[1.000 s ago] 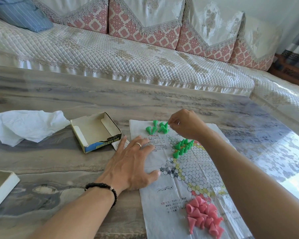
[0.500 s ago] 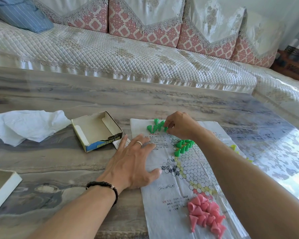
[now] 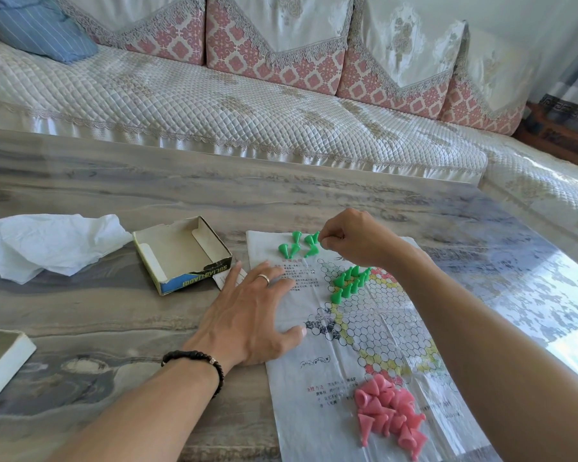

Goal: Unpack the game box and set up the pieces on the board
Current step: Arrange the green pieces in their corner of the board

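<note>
**Green pieces: loose cluster at the far edge of the board**

The paper game board [image 3: 364, 328] lies flat on the table [image 3: 114, 321], printed with a hexagonal grid of circles. A loose cluster of green pieces [image 3: 297, 246] lies on the board's far margin, above the printed text. A second group of green pieces [image 3: 349, 283] stands upright on the grid's far-left point. A pile of pink pieces [image 3: 391, 415] lies heaped on the near part of the board.

The right hand [image 3: 354, 238] is at the loose cluster, thumb and forefinger pinching one green piece there. The left hand [image 3: 251, 315] is released: fingers spread and straight, pressing flat on the board's left edge.

The open game box [image 3: 184, 255] sits on the table just left of the board. Crumpled white paper [image 3: 47, 243] lies farther left. A quilted sofa [image 3: 231, 105] runs behind the table.
</note>
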Available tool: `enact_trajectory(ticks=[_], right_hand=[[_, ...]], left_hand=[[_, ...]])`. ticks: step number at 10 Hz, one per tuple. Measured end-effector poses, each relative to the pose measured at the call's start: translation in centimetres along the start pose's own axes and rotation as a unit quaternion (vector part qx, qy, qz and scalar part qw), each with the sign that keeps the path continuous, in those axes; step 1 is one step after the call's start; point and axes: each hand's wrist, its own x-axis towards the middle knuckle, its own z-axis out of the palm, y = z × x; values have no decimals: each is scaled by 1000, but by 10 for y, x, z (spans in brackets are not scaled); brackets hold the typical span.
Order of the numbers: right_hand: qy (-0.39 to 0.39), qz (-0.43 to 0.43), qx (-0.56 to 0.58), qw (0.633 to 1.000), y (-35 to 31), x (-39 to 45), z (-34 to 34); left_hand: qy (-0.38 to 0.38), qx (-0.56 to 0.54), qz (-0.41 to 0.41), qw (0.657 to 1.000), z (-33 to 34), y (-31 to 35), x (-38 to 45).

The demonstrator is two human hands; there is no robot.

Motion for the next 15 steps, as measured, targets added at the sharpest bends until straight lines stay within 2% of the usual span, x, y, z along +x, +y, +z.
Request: enact_trajectory(ticks=[2, 7, 13, 15], right_hand=[[-15, 10, 42, 999, 3, -12, -8], [-60, -7, -66, 996, 0, -28, -1], [-84, 4, -67, 994, 0, -29, 5], [7, 7, -1, 1000, 6, -18, -2]], left_hand=[[-5, -1, 0, 1000, -1, 0, -1], [-9, 4, -2, 1000, -1, 1, -1], [3, -4, 0, 1000, -1, 1, -1], [-4, -3, 1, 1000, -1, 1, -1]])
